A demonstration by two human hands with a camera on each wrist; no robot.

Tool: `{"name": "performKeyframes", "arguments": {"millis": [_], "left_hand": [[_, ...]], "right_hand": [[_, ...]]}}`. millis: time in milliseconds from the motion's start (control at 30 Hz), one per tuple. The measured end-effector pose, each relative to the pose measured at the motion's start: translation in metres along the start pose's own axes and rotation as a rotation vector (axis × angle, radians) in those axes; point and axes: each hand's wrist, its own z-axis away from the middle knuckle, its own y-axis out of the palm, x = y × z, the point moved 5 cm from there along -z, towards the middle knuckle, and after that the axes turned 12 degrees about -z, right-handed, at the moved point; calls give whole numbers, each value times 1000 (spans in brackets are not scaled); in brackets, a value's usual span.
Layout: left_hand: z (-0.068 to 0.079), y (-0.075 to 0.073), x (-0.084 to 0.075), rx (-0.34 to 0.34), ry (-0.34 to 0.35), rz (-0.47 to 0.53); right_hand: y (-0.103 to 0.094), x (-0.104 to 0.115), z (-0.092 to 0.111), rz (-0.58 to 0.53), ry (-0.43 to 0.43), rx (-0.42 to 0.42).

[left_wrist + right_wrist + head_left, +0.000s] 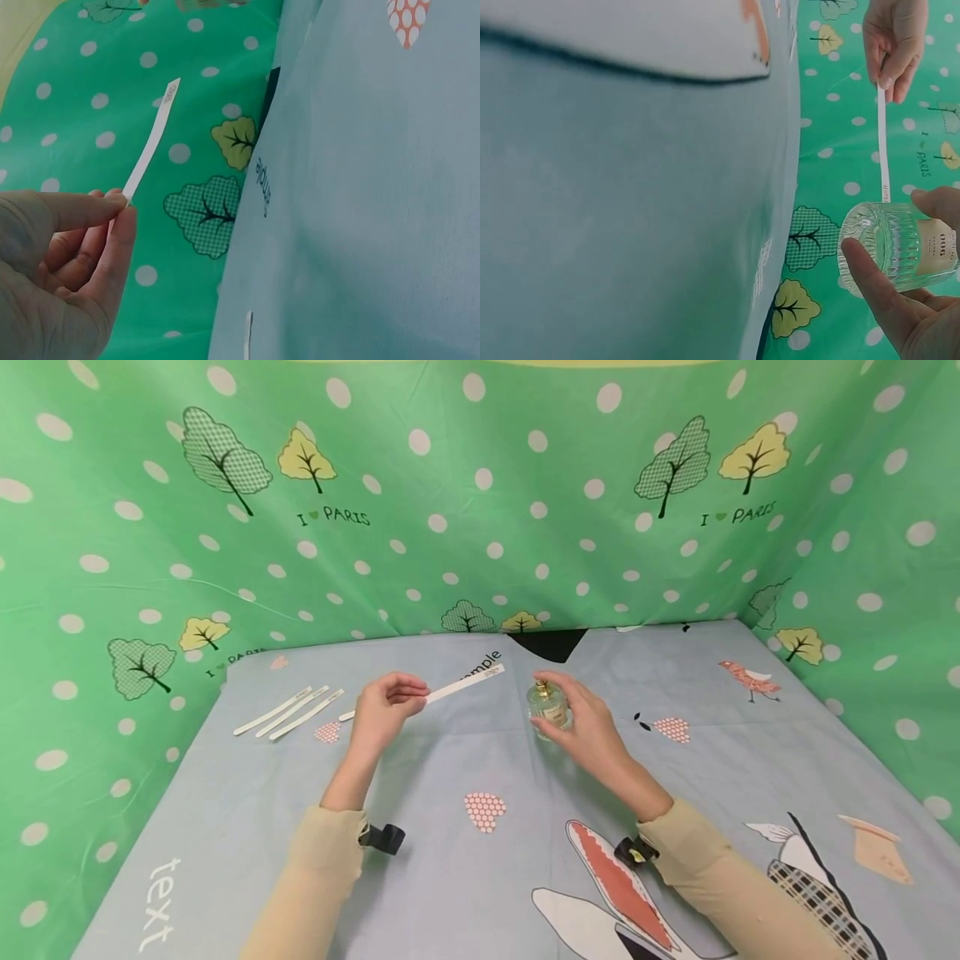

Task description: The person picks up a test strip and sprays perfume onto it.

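Note:
My left hand [386, 708] pinches a white paper test strip [467, 684] between thumb and fingers near one end. The strip's printed end points right and upward, toward a glass perfume bottle [550, 708]. My right hand [592, 727] grips that bottle above the cloth, a finger at its gold spray top [543, 687] and the thumb lower on the glass. In the right wrist view the ribbed clear bottle [889, 244] shows its base and a cream label. A small gap in the head view separates strip and bottle.
Three more white strips [294, 712] lie side by side on the printed blue-grey cloth [427, 768], at the left. Another strip [347, 717] lies partly hidden behind the left hand. A green dotted curtain [480, 552] stands along the back and sides.

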Motion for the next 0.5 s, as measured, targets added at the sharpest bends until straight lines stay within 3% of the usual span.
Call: {"name": "performKeyframes", "arguments": {"millis": [500], "left_hand": [[5, 7, -6, 50, 0, -32]], "right_hand": [[1, 0, -5, 15, -32, -7]]}}
